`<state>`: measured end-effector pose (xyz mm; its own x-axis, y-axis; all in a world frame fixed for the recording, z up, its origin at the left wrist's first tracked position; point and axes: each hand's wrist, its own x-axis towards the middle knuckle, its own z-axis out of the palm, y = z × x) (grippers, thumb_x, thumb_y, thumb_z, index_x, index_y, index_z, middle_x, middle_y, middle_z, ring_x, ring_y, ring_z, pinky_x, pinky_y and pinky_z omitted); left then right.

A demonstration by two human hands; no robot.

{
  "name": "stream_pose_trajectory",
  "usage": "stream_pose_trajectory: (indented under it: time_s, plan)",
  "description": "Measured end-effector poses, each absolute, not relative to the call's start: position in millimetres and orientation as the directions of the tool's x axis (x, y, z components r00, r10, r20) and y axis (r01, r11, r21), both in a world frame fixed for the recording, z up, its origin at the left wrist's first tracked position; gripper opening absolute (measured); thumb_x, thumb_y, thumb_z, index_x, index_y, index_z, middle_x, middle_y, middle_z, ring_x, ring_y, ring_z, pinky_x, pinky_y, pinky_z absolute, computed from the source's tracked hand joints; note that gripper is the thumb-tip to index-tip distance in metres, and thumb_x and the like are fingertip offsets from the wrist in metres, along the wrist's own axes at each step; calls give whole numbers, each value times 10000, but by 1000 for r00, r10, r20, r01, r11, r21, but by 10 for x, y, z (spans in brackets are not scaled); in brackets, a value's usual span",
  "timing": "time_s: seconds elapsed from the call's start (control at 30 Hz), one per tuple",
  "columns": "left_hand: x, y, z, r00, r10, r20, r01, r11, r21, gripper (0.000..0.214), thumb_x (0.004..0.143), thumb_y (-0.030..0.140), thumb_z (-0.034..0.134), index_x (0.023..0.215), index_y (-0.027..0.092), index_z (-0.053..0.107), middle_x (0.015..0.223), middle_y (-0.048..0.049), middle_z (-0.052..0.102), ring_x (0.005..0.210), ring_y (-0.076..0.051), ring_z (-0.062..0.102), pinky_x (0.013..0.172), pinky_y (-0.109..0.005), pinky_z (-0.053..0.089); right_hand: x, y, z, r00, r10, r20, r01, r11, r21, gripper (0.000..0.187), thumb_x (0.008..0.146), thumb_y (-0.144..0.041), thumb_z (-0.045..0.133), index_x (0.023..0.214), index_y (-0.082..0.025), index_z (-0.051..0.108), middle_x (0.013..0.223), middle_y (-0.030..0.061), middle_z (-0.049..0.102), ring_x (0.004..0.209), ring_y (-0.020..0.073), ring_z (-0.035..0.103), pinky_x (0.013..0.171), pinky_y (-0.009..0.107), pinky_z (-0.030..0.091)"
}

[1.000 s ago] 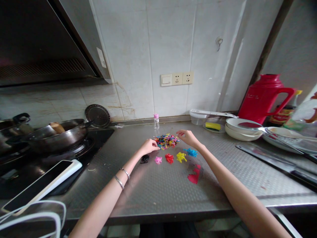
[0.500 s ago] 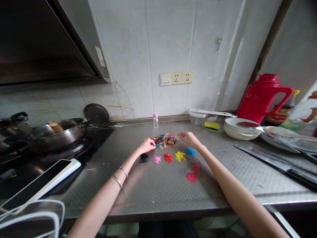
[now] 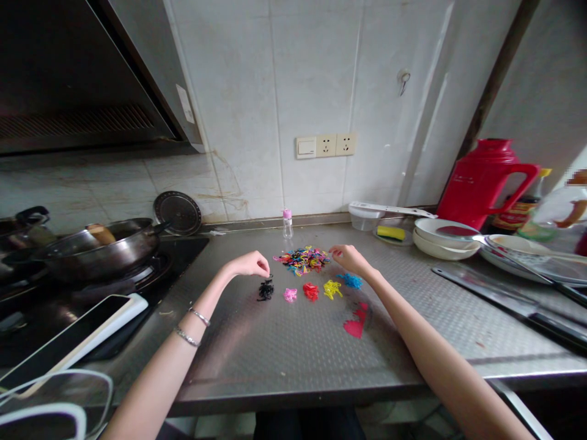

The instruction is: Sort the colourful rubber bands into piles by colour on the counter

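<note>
Sorting small rubber bands by colour. Left hand (image 3: 250,264), centre frame, hovers just above the black pile (image 3: 265,289), thumb and forefinger pinched in a tight grip; a black band seems to hang from the fingertips, too small to be sure. To do this well: drop the band straight onto the black pile, keep it off the pink pile (image 3: 290,295) just right of it, one colour per pick. Right hand (image 3: 351,258) sits at the right edge of the mixed heap (image 3: 303,259), fingers curled loosely toward it, grip not closed on anything visible; cannot tell if a band is caught. Red pile (image 3: 311,291), yellow pile (image 3: 332,288) and blue pile (image 3: 351,280) run in a row below the heap on the counter (image 3: 284,348). Left wrist raised, bent down, two bracelets on the forearm; right forearm runs in from lower right, low over the counter. Small bottle (image 3: 287,223) stands behind the heap.
</note>
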<state>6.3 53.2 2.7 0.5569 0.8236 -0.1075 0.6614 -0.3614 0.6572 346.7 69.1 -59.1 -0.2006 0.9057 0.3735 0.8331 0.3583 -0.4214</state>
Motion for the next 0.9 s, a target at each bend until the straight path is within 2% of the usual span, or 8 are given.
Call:
stream_pose_trajectory:
  time_s: [0.13, 0.4, 0.47, 0.6, 0.73, 0.9]
  plan:
    - [37, 434, 79, 553, 790, -265, 700, -268, 662, 129, 477, 259, 690, 573, 172, 687, 489, 3, 589, 404, -74, 402, 403, -192, 228, 3447, 686, -582, -202, 906, 373, 834, 359, -420, 270, 727, -185, 473, 914, -181, 667, 822, 58, 683, 766, 145, 619, 706, 210, 440]
    - [106, 426, 115, 577, 728, -370, 716, -232, 658, 163, 418, 237, 732, 559, 173, 679, 451, 7, 559, 390, -78, 393, 388, -197, 220, 3422, 681, -569, -242, 901, 359, 822, 387, -417, 265, 708, -162, 483, 886, -173, 677, 798, 59, 684, 734, 143, 609, 694, 210, 440]
    - [116, 428, 140, 573, 745, -341, 693, -218, 687, 178, 432, 262, 737, 571, 167, 677, 444, 10, 545, 382, -72, 377, 384, -198, 213, 3416, 691, -588, -266, 896, 355, 814, 406, -416, 272, 692, -158, 489, 887, -171, 679, 798, 54, 684, 727, 141, 604, 681, 206, 437]
    - [172, 464, 136, 554, 812, -182, 600, -238, 764, 252, 530, 359, 701, 668, 149, 676, 465, 17, 520, 386, -60, 356, 379, -193, 202, 3386, 690, -604, -321, 888, 330, 780, 446, -439, 254, 664, -163, 508, 841, -164, 689, 763, 34, 683, 696, 133, 596, 635, 189, 426]
    - [286, 574, 29, 486, 870, -83, 570, -243, 785, 325, 623, 421, 633, 759, 126, 651, 504, 17, 508, 387, -48, 350, 365, -178, 196, 3322, 646, -566, -361, 883, 300, 747, 466, -475, 203, 662, -188, 524, 759, -149, 698, 672, 11, 663, 622, 115, 573, 576, 174, 402]
    - [446, 747, -183, 339, 941, -18, 562, -187, 806, 313, 656, 417, 602, 723, 112, 622, 461, 34, 457, 347, -34, 316, 343, -170, 176, 3193, 595, -563, -458, 848, 267, 698, 529, -483, 186, 677, -274, 569, 762, -170, 697, 623, -20, 633, 561, 87, 517, 531, 166, 365]
